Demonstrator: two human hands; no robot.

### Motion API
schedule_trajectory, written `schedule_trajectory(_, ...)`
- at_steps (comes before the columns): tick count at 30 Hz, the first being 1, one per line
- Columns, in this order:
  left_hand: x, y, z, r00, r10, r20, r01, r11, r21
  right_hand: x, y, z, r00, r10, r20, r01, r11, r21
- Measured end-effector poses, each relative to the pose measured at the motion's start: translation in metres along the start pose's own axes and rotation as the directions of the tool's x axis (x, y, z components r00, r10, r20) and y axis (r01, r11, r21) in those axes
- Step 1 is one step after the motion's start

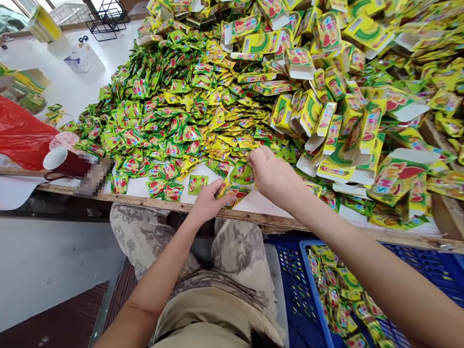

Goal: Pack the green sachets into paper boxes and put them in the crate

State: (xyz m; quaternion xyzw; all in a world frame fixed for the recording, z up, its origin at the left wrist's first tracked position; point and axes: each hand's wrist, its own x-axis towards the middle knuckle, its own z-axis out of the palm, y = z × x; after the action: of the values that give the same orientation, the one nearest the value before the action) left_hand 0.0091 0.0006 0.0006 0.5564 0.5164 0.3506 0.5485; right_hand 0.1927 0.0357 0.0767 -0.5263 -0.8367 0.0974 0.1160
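My left hand point(209, 201) is near the table's front edge, its thumb and fingers closed on a small yellow-green box point(235, 195). Just above and to the right, my right hand point(267, 173) pinches a green packet point(241, 173) at the box's upper end. Behind both hands lies a large heap of green and yellow packets point(171, 112). One green packet point(198, 184) lies flat by itself left of my left hand. Yellow-green cartons with open white flaps point(311, 110) are piled behind and to the right of my right hand.
A blue crate point(303, 266) with boxes sits below the table's wooden front edge point(286, 222). On the left are a red plastic bag point(7, 129) and a dark red mug point(68, 162). A black wire rack point(108, 17) stands at the back left.
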Motion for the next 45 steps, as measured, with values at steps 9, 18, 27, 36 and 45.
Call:
schedule_trajectory(9,0.0,-0.002,0.0,0.997,0.065,0.036,-0.065,0.998,0.022,0.003,0.003,-0.006,0.979,-0.191,0.071,0.166,0.951,0.259)
schedule_trajectory(18,0.0,0.0,0.002,0.999,0.039,0.001,-0.039,0.998,0.047,0.02,-0.009,-0.035,0.914,-0.134,0.384,0.19,0.975,-0.114)
schedule_trajectory(27,0.001,-0.007,0.003,0.998,0.058,0.026,-0.057,0.998,-0.024,0.033,-0.038,-0.038,0.9,-0.095,0.426,0.184,0.967,-0.174)
schedule_trajectory(36,0.0,-0.004,0.0,0.999,0.039,0.022,-0.039,0.999,0.017,0.03,-0.015,-0.028,0.915,-0.146,0.377,0.121,0.989,0.089)
schedule_trajectory(45,0.002,-0.006,-0.005,0.999,0.032,0.036,-0.03,0.998,-0.063,0.021,-0.02,-0.017,0.944,-0.187,0.273,0.135,0.971,0.196)
